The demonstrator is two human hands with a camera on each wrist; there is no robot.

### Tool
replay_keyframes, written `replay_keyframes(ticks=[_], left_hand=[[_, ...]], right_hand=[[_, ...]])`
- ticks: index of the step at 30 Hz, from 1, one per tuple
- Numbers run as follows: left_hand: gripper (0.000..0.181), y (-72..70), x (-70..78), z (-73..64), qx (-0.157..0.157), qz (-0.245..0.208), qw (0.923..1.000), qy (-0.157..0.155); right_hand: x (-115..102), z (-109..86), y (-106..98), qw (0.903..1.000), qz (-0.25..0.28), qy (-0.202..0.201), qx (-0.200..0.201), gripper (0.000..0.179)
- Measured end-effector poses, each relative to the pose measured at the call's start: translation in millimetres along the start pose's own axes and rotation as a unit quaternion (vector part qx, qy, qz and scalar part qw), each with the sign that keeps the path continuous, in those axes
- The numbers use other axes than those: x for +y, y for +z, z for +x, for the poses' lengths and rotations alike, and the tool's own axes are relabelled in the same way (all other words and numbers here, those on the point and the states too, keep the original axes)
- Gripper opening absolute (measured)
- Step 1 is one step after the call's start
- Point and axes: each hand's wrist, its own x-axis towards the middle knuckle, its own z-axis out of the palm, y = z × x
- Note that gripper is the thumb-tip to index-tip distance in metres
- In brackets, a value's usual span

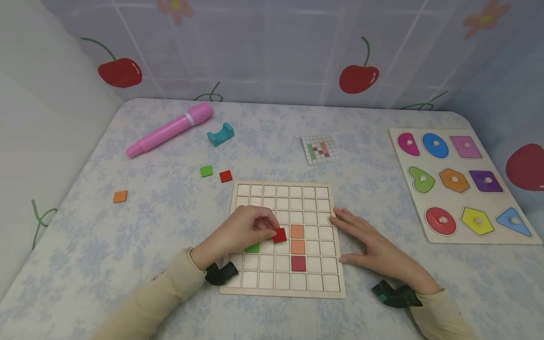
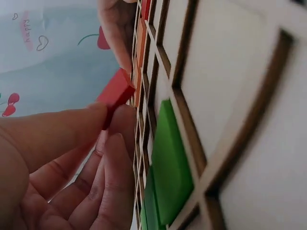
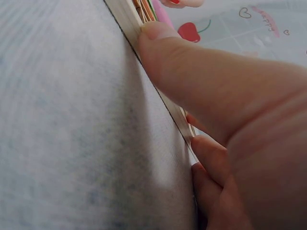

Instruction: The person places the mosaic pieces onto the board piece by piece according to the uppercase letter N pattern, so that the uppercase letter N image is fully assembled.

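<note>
My left hand point(image 1: 242, 231) pinches a small red square tile point(image 1: 279, 235) between thumb and fingers, over the middle of a wooden grid board point(image 1: 282, 294). In the left wrist view the red tile point(image 2: 115, 93) is tilted, apart from the cells. A green tile point(image 1: 252, 248) lies in the board beneath that hand, partly covered. Two orange tiles point(image 1: 297, 231) and a red tile point(image 1: 298, 263) fill one column, right of the held tile. My right hand point(image 1: 374, 248) touches the board's right edge with fingers extended; its thumb point(image 3: 163, 52) rests against the rim in the right wrist view.
Loose green point(image 1: 206, 171), red point(image 1: 225, 176) and orange point(image 1: 120, 196) tiles lie left of the board. Behind it are a pattern card point(image 1: 320, 149), a teal curved piece point(image 1: 221, 136) and a pink wand-shaped object point(image 1: 170, 131). A knobbed shape puzzle point(image 1: 450, 200) lies at right.
</note>
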Motion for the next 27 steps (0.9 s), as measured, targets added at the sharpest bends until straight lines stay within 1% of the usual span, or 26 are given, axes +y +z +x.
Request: replay_keyframes(ticks=[5, 11, 13, 15, 18, 20, 22, 23, 25, 27], left_hand=[[0.009, 9.1, 0.7, -1.1, -0.016, 0.009, 0.9997, 0.014], [0.009, 13.0, 1.6, -2.1, -0.023, 0.026, 0.9989, 0.030], [0.009, 13.8, 2.5, -2.3, -0.022, 0.043, 0.9983, 0.035], [0.008, 14.9, 3.7, -2.2, -0.016, 0.070, 0.9966, 0.041], [0.006, 16.1, 5.2, -2.3, -0.004, 0.110, 0.9928, 0.047], [0.005, 14.8, 5.2, -2.4, 0.006, 0.124, 0.9911, 0.049], [0.004, 8.3, 3.6, -1.2, 0.020, 0.120, 0.9914, 0.050], [0.004, 2.5, 1.8, -0.3, 0.031, 0.112, 0.9920, 0.050], [0.004, -14.6, -3.2, 2.2, 0.064, 0.090, 0.9930, 0.041], [0.007, -36.7, -11.3, 5.2, 0.109, 0.072, 0.9912, 0.020]], right_hand=[[-1, -0.7, 0, 1.0000, 0.002, 0.001, 0.000, 0.077], [-1, -1.4, 0, 1.0000, 0.005, 0.003, 0.000, 0.077], [-1, -1.7, 0, 1.0000, 0.005, 0.004, -0.001, 0.077], [0, -1.9, -1, 1.0000, 0.006, 0.004, -0.001, 0.077], [0, -2.1, -1, 1.0000, 0.005, 0.004, -0.002, 0.077], [1, -2.0, -1, 1.0000, 0.005, 0.002, -0.003, 0.077], [1, -1.5, -1, 1.0000, 0.006, 0.000, -0.003, 0.077], [0, -1.2, -1, 1.0000, 0.005, -0.001, -0.003, 0.077], [0, -0.6, -1, 1.0000, 0.005, -0.002, -0.004, 0.077], [0, 0.0, -1, 1.0000, 0.005, -0.002, -0.003, 0.078]])
